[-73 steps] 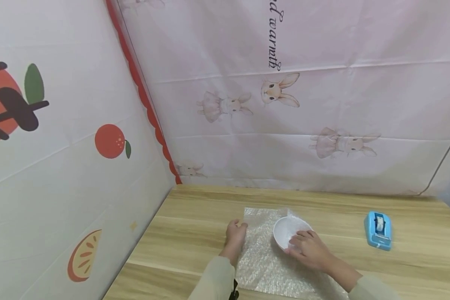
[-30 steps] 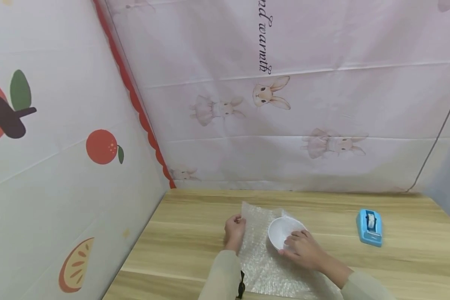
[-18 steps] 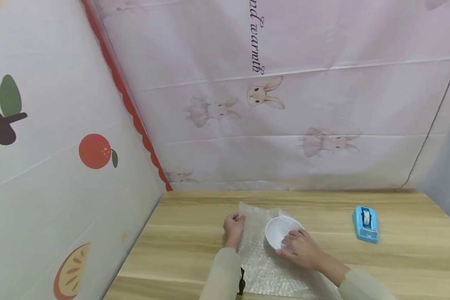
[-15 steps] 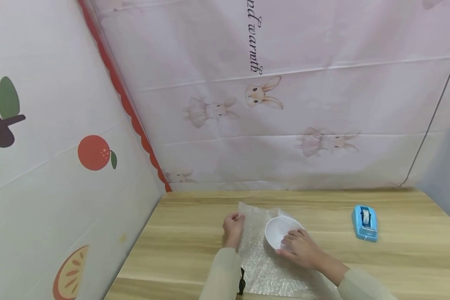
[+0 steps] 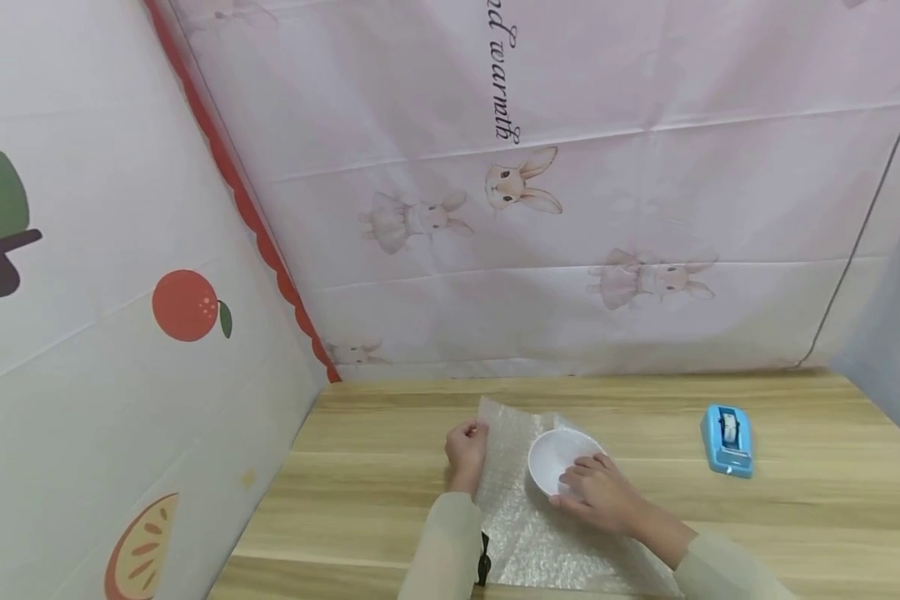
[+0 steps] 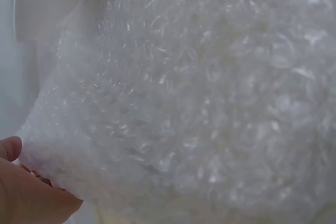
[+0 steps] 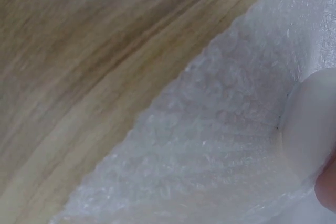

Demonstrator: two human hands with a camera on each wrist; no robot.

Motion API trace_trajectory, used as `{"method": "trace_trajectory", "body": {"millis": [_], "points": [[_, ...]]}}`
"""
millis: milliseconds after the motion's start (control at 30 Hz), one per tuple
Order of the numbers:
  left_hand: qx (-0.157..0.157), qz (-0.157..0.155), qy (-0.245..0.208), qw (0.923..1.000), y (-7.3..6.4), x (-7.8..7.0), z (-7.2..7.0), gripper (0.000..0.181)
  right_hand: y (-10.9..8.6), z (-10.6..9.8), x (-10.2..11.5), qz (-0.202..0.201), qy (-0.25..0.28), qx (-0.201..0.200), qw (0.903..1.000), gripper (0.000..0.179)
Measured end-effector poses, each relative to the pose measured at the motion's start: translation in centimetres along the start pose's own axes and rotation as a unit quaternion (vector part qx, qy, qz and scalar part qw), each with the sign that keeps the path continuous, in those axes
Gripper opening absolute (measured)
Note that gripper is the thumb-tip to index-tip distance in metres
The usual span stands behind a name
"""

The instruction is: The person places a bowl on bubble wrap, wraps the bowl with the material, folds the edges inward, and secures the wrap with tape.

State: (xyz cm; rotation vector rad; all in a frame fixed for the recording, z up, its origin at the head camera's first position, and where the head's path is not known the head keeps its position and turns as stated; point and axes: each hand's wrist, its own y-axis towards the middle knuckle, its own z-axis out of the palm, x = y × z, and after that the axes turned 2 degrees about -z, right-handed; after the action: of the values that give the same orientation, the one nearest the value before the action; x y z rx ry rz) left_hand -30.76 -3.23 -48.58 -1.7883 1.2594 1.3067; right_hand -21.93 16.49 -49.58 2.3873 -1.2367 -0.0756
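Note:
A white bowl sits on a sheet of clear bubble wrap spread over the table. My right hand grips the bowl's near right side, its fingers inside over the rim and the thumb low on the outer side. Some wrap rises against the bowl's right side; the hand hides how far it reaches inside. At the sheet's left edge, my left hand pinches the wrap and holds that edge slightly raised. The left wrist view shows the fingers and thumb at the wrap's edge, the bowl's wall beyond.
A blue tape dispenser with a roll of tape stands to the right on the wood-grain table. Printed cloths hang behind the table and along its left side. A black object shows at my left wrist.
My left hand has closed its fingers on the wrap's left edge, and the far left corner has lifted a little. The right hand stays on the bowl. The head view has turned slightly.

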Motion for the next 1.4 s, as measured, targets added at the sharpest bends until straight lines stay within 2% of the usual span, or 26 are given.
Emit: {"method": "trace_trajectory", "body": {"millis": [200, 400, 567, 800, 933, 1100, 1400], "points": [[-0.002, 0.046, -0.018, 0.9988, -0.1, -0.5, 0.2, 0.012, 0.1, -0.2, 0.2, 0.004, 0.0, -0.001, 1.0, 0.034], [0.013, 0.082, -0.028, 0.9961, -0.7, -1.1, 0.5, 0.01, 0.1, -0.1, 0.1, -0.001, -0.006, -0.007, 1.0, 0.033], [0.009, 0.119, -0.035, 0.9922, -1.3, -1.6, 0.8, 0.01, 0.1, 0.0, 0.1, -0.007, -0.008, -0.013, 0.9999, 0.032], [-0.009, 0.141, -0.052, 0.9886, -2.1, -2.3, 0.6, 0.009, 0.1, 0.2, 0.0, -0.016, -0.015, -0.023, 0.9995, 0.03], [-0.004, 0.156, -0.062, 0.9858, -2.7, -2.3, 0.6, 0.01, 0.2, 0.3, 0.0, -0.018, -0.017, -0.024, 0.9994, 0.03], [0.02, 0.192, -0.065, 0.9789, -3.5, -2.2, 0.6, 0.011, 0.2, 0.3, 0.0, -0.016, -0.019, -0.022, 0.9994, 0.029], [0.098, 0.266, -0.061, 0.9571, -5.7, -2.0, 0.3, 0.017, 0.5, 0.2, 0.0, -0.006, -0.011, -0.004, 0.9999, 0.031]]}}
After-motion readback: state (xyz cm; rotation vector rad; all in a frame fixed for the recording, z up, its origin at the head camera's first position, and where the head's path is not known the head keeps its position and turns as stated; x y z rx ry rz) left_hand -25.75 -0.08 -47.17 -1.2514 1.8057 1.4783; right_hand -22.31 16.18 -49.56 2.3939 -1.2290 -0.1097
